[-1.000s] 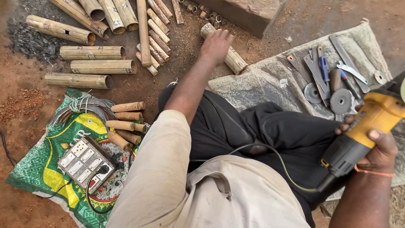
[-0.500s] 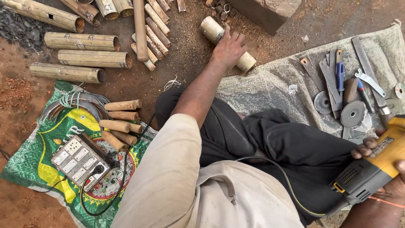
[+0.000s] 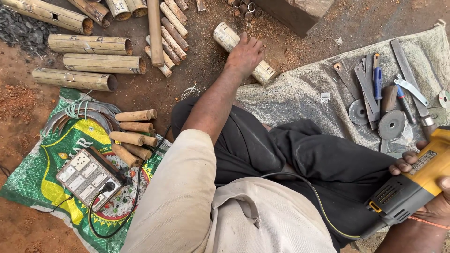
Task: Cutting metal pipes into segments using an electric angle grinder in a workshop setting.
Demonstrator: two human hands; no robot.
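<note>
Bamboo piece (image 3: 243, 51) under left hand (image 3: 244, 55), grip seemingly closing around it, right hand (image 3: 433, 197) clasping yellow power tool (image 3: 412, 187)

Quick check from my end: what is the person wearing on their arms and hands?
Both hands are bare, no gloves. The left hand extends from a short beige sleeve that ends near the elbow. The right hand has a thin orange band at the wrist; no sleeve shows there.

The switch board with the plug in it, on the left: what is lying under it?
The switch board lies on a green and yellow printed sack spread over the red soil. Short bamboo sticks lie on the same sack beside it. What is below the sack is covered.
</note>
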